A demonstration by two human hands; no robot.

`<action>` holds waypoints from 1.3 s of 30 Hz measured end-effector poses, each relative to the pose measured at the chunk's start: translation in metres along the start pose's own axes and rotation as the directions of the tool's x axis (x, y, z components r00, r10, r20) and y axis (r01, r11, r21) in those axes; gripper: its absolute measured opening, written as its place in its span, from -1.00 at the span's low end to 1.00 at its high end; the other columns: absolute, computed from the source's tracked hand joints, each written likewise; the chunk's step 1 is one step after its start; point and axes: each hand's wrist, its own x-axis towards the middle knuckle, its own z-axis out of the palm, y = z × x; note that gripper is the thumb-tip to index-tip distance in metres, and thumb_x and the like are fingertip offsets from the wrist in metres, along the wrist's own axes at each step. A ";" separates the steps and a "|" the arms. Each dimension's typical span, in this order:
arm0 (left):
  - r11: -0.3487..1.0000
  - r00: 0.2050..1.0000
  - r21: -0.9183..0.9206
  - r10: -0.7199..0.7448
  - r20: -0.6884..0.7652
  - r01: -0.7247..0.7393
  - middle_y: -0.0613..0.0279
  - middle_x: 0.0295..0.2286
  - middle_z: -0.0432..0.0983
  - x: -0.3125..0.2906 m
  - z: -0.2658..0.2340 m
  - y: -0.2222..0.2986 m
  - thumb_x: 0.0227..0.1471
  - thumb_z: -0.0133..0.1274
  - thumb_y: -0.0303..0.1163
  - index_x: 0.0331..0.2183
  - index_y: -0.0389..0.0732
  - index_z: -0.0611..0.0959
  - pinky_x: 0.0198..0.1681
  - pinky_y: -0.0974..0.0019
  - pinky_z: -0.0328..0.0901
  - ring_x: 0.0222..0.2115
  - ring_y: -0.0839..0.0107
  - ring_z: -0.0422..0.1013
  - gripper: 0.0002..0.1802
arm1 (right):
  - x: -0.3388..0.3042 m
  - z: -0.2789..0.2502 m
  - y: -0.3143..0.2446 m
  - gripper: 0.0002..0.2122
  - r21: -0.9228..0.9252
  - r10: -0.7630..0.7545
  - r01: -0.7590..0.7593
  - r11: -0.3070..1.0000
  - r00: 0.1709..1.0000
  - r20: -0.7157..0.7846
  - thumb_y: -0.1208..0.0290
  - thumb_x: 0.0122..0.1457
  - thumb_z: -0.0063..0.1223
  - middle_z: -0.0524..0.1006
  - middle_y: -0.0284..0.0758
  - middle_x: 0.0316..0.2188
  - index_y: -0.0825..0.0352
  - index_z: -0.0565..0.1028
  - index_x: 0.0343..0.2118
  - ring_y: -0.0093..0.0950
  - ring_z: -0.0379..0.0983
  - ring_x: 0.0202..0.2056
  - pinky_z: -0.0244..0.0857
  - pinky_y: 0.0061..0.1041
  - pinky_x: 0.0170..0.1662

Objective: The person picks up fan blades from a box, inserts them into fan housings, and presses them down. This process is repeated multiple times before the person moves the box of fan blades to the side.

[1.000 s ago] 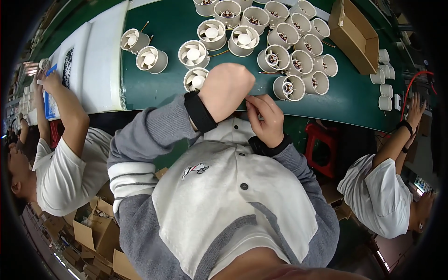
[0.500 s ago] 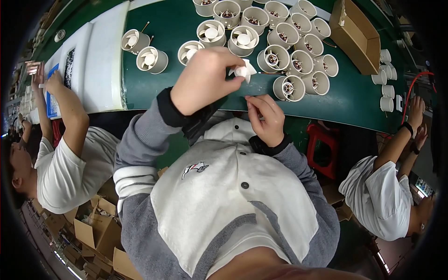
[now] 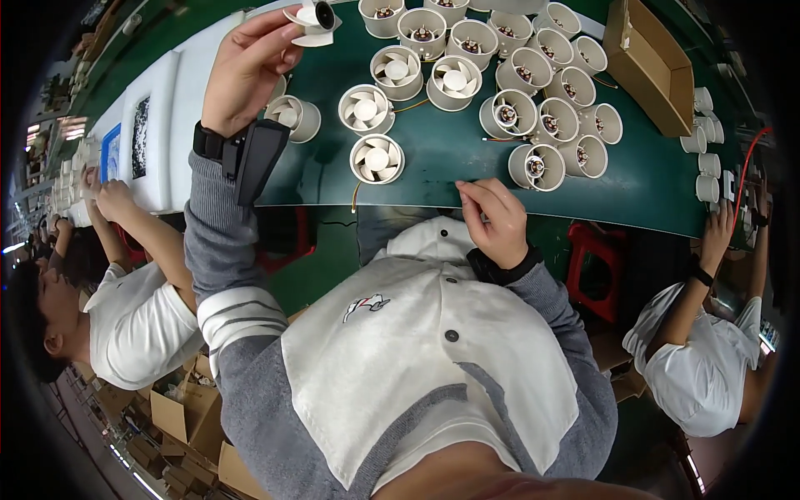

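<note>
My left hand (image 3: 254,68) is raised over the far left of the table, its fingers and thumb closed on a small white fan impeller (image 3: 317,35) with a dark round hub opening. Below and right of that hand, a white cylindrical fan housing (image 3: 377,159) with an impeller inside stands near the table's front edge, a thin wire trailing from it. My right hand (image 3: 497,223) hovers at the front edge, fingers curled and thumb close to the index, with nothing visible in them. Closest to it is a housing (image 3: 537,167) with a bare motor showing inside.
Several more housings (image 3: 508,114) crowd the green table (image 3: 442,158), some with impellers, some without. An open cardboard box (image 3: 650,67) lies at the back right. White foam (image 3: 158,125) covers the left. Co-workers sit on both sides; a red stool (image 3: 597,271) stands at right.
My left hand has carried the impeller from the middle to the far left and turned it, so its dark hub shows. A fitted housing near the front edge is now uncovered. My right hand barely moved.
</note>
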 end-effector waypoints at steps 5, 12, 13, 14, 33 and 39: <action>0.985 0.990 0.165 0.075 -0.117 -0.055 0.33 -0.44 0.45 0.047 -0.007 -0.009 0.04 -0.02 -0.49 -0.09 -0.34 0.49 -0.52 0.59 0.05 -0.58 0.65 0.13 -0.65 | 0.003 -0.003 0.004 -0.84 0.013 0.010 -0.010 1.000 1.000 0.018 0.71 -0.06 0.06 0.45 -0.27 -0.50 0.43 0.51 -0.36 -0.48 0.34 -0.62 0.22 -0.59 -0.58; 0.993 0.994 0.035 0.110 0.018 -0.111 0.30 -0.46 0.44 0.056 -0.010 -0.016 0.02 0.01 -0.43 -0.13 -0.37 0.48 -0.55 0.61 0.03 -0.61 0.67 0.13 -0.65 | 0.009 -0.010 0.009 -0.82 0.034 -0.039 0.037 0.999 0.999 0.030 0.72 -0.09 0.07 0.45 -0.25 -0.51 0.44 0.51 -0.36 -0.42 0.37 -0.59 0.25 -0.55 -0.54; 0.989 0.986 -0.050 0.146 0.086 -0.142 0.29 -0.46 0.43 0.052 -0.012 -0.017 0.01 0.02 -0.42 -0.15 -0.37 0.47 -0.56 0.62 0.02 -0.62 0.68 0.13 -0.66 | 0.010 -0.011 0.007 -0.82 0.032 -0.041 0.039 0.999 0.998 0.041 0.72 -0.10 0.08 0.45 -0.25 -0.51 0.44 0.51 -0.37 -0.42 0.38 -0.58 0.25 -0.54 -0.54; 0.976 0.971 -0.137 0.188 0.148 -0.168 0.28 -0.46 0.43 0.047 -0.015 -0.015 0.00 0.03 -0.40 -0.17 -0.37 0.47 -0.57 0.63 0.02 -0.63 0.68 0.14 -0.66 | 0.010 -0.012 0.005 -0.82 0.030 -0.044 0.042 0.999 0.998 0.052 0.72 -0.10 0.08 0.45 -0.25 -0.51 0.44 0.51 -0.37 -0.41 0.38 -0.57 0.26 -0.54 -0.53; 0.336 0.974 0.928 0.207 0.095 -0.162 0.12 -0.39 0.54 0.077 -0.024 -0.003 -0.09 0.14 -0.45 -0.21 -0.30 0.58 -0.35 0.50 0.32 -0.46 0.45 0.42 -0.68 | 0.007 -0.005 -0.002 -0.84 0.015 -0.035 0.034 0.999 0.998 0.056 0.72 -0.08 0.07 0.45 -0.25 -0.52 0.44 0.51 -0.38 -0.42 0.37 -0.59 0.25 -0.54 -0.55; 0.183 0.725 0.786 0.547 0.418 -0.591 -0.03 -0.60 0.46 0.102 0.073 0.011 -0.35 0.22 -0.37 -0.58 -0.31 0.58 -0.50 0.25 0.30 -0.57 0.12 0.44 -0.77 | 0.003 -0.012 0.002 -0.82 0.010 -0.050 0.049 0.999 0.997 0.057 0.72 -0.11 0.08 0.46 -0.25 -0.51 0.43 0.51 -0.37 -0.41 0.38 -0.57 0.26 -0.53 -0.53</action>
